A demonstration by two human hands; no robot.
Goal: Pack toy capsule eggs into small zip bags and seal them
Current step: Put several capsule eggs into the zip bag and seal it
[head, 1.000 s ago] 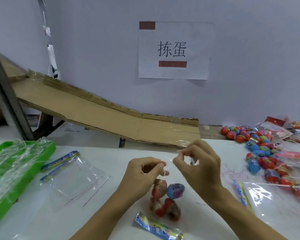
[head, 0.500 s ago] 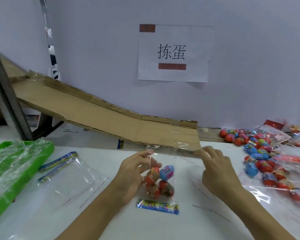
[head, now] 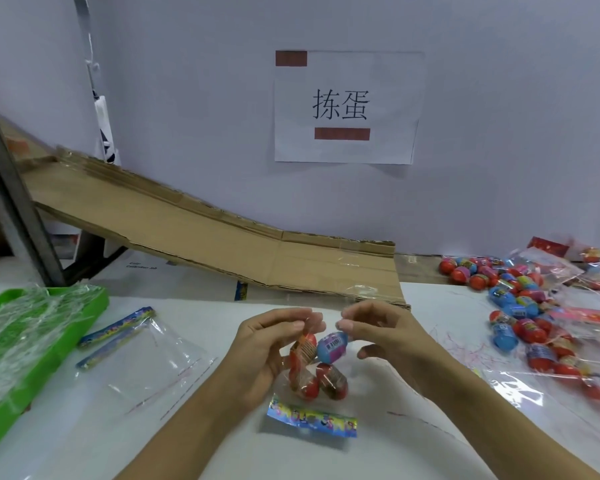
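The small zip bag you are working on hangs upright over the middle of the tabletop, its colourful printed header strip at the bottom, lying on the surface. Inside it sit four capsule eggs: three red ones and a blue-and-pink one at the upper right. Your left hand pinches the clear top edge of the bag between thumb and fingertips, with the palm against the bag's left side. Your right hand pinches the same top edge just beside it, the fingers curled, the thumb held lower and apart. The two hands' fingertips are close together above the eggs.

To your left, empty zip bags lie flat, near a green basket holding crumpled clear plastic. Behind your hands a cardboard ramp slopes down to the tabletop. On your right lie loose eggs and filled bags. A paper sign hangs on the wall.
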